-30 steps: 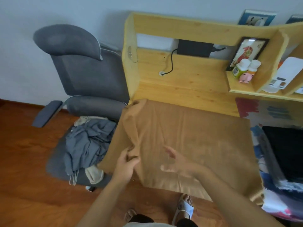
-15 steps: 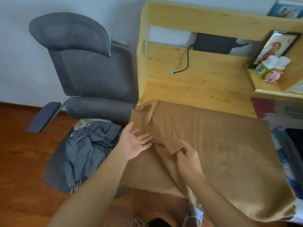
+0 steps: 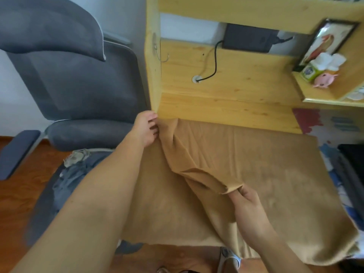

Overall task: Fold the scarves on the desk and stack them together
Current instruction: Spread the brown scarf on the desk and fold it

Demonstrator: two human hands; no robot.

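A large tan scarf [image 3: 266, 170] lies spread over the wooden desk [image 3: 226, 107], its front edge hanging over the desk's near side. My left hand [image 3: 146, 128] pinches the scarf's far left corner beside the desk's side panel. My right hand [image 3: 247, 201] grips a corner folded in toward the middle, and a raised ridge of cloth runs between my two hands. A grey-blue scarf [image 3: 78, 174] lies crumpled on the seat of the chair to the left.
A grey office chair [image 3: 74, 79] stands close against the desk's left side. On the desk's shelves are a black box with a cable [image 3: 248, 39], a framed picture [image 3: 325, 42] and small bottles [image 3: 319, 69]. Dark and patterned cloth [image 3: 350, 160] lies at the right edge.
My left hand moved from the middle of the cloth up to the far left corner. My right hand pulled its corner rightward and nearer to me, stretching the fold. The camera moved closer.
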